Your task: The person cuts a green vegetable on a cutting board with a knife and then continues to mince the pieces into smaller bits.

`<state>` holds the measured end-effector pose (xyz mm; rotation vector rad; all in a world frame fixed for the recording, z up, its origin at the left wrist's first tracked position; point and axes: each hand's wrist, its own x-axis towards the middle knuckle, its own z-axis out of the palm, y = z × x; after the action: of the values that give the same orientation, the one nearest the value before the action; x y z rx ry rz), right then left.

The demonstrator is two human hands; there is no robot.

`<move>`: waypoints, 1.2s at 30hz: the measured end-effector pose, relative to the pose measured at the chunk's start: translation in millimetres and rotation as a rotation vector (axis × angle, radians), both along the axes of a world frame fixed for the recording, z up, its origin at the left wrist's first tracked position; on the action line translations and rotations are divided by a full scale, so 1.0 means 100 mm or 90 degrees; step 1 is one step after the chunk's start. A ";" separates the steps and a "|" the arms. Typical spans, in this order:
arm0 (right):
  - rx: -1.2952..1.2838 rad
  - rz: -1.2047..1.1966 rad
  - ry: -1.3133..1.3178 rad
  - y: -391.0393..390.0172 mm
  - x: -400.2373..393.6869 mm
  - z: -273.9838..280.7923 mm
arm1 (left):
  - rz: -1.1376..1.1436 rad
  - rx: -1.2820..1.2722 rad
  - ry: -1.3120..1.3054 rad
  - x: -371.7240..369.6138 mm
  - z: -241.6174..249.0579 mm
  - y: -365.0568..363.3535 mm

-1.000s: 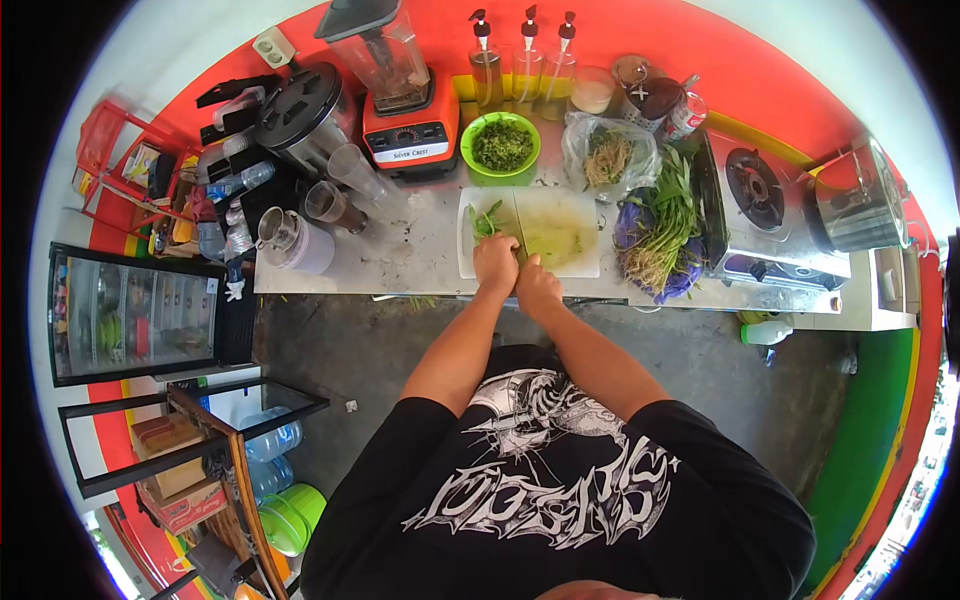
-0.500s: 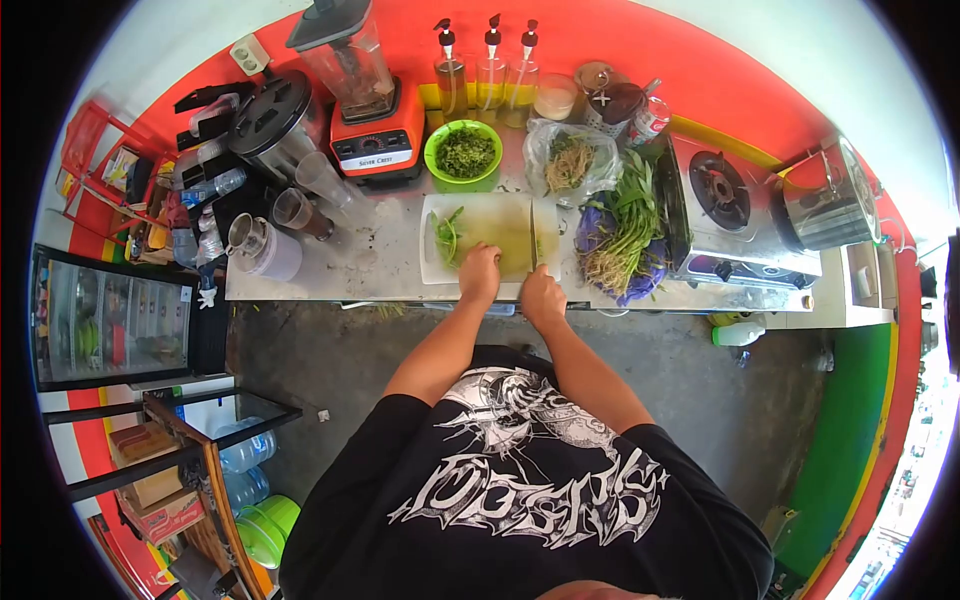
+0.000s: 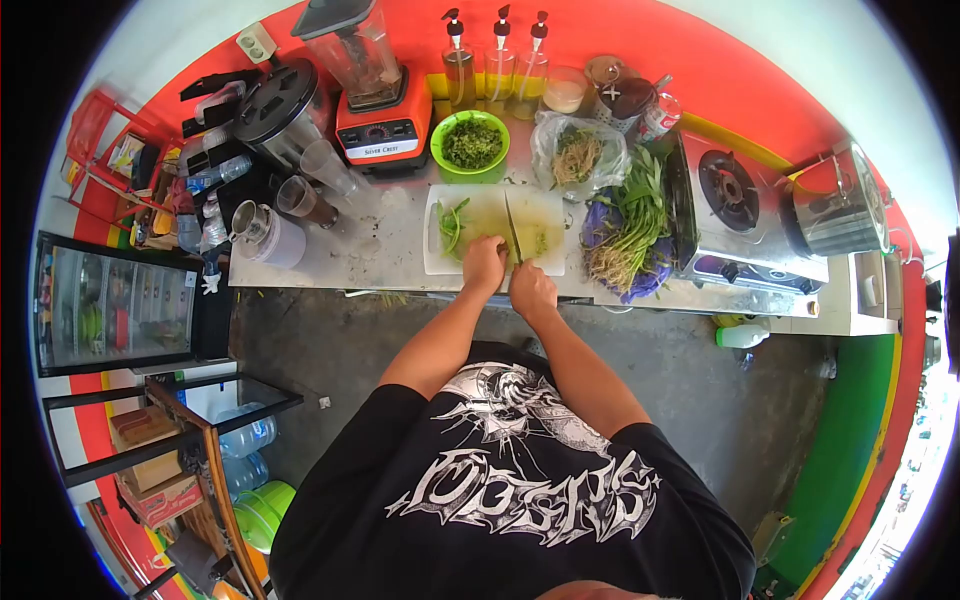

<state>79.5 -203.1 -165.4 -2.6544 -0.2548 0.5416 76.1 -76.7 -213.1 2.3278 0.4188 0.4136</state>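
Observation:
My right hand (image 3: 533, 288) is wrapped round the handle of a knife (image 3: 513, 226). Its blade points away from me across the white cutting board (image 3: 436, 262), leaning slightly left. Close beside the blade, my left hand (image 3: 485, 263) rests on the board with its fingers curled; whatever they hold is hidden. Green stems (image 3: 451, 227) lie on the board's left part, and small chopped green bits (image 3: 541, 242) lie right of the knife. Behind the board, a bright green bowl (image 3: 470, 175) holds chopped greens.
Right of the board are a bundle of rooted greens (image 3: 640, 215), a clear plastic bag (image 3: 545, 150) with roots and a gas stove (image 3: 730, 200). A red blender (image 3: 380, 130), pump bottles (image 3: 498, 75) and plastic cups (image 3: 305, 203) stand behind and left.
My right hand and the knife have shifted left, toward my left hand, and the blade now leans left instead of standing nearly straight. The whole view has shifted slightly.

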 end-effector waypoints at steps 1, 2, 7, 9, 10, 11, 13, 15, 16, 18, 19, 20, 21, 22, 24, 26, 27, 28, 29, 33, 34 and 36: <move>-0.015 0.011 -0.009 0.00 -0.01 -0.01 | -0.018 -0.007 0.026 0.03 0.01 0.02; -0.012 0.008 -0.006 0.01 -0.02 -0.01 | -0.035 -0.015 0.051 0.05 0.02 0.03; -0.050 0.034 0.000 0.07 0.04 -0.07 | -0.057 0.022 0.051 0.06 0.05 0.07; -0.059 0.061 -0.015 0.07 0.14 -0.06 | -0.064 0.028 0.054 0.08 0.03 0.07; -0.069 0.091 -0.030 0.07 0.17 -0.06 | -0.065 0.039 0.046 0.08 0.00 0.08; -0.069 0.090 -0.028 0.06 0.16 -0.06 | -0.066 0.050 0.040 0.08 -0.02 0.09; -0.075 0.084 -0.013 0.04 0.09 -0.01 | -0.066 0.051 0.043 0.06 -0.01 0.08; -0.079 0.069 0.012 0.03 0.01 0.02 | -0.062 0.052 0.042 0.07 -0.02 0.06; -0.081 0.055 0.037 0.03 -0.01 0.03 | -0.048 0.046 0.031 0.06 -0.04 0.05; -0.067 0.068 0.019 0.04 0.06 0.02 | -0.032 0.040 0.021 0.04 -0.01 0.05; -0.052 0.076 0.001 0.05 0.10 0.02 | -0.040 0.041 0.033 0.04 0.04 0.05; -0.052 0.075 0.001 0.04 0.15 0.01 | -0.048 0.042 0.043 0.04 0.09 0.05; -0.064 0.105 -0.004 0.04 0.19 0.06 | -0.050 0.042 0.042 0.05 0.05 0.06; -0.075 0.134 -0.008 0.04 0.21 0.11 | -0.061 0.038 0.039 0.05 0.01 0.08; -0.074 0.136 -0.018 0.01 0.16 0.17 | -0.072 0.033 0.034 0.06 0.00 0.08; -0.075 0.143 -0.025 -0.01 0.08 0.19 | -0.067 0.061 0.020 0.03 0.03 0.05; -0.071 0.103 0.002 0.00 0.03 0.18 | -0.065 0.059 0.020 0.02 0.01 0.04; -0.067 0.062 0.029 0.01 0.01 0.16 | -0.062 0.048 0.044 0.01 -0.01 0.04; -0.068 0.066 0.029 0.02 0.03 0.16 | -0.060 0.037 0.067 0.01 -0.04 0.03; -0.063 0.087 0.019 0.08 0.14 0.06 | -0.074 0.029 0.078 0.00 -0.01 0.04; -0.056 0.101 0.007 0.09 0.18 0.07 | -0.077 0.017 0.060 0.00 -0.02 0.06; -0.066 0.112 0.003 0.07 0.17 0.08 | -0.081 0.003 0.042 0.01 -0.05 0.09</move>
<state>96.8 -196.6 -156.9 -2.7466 -0.4751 0.6334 76.7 -68.0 -218.2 2.3629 0.2986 0.2776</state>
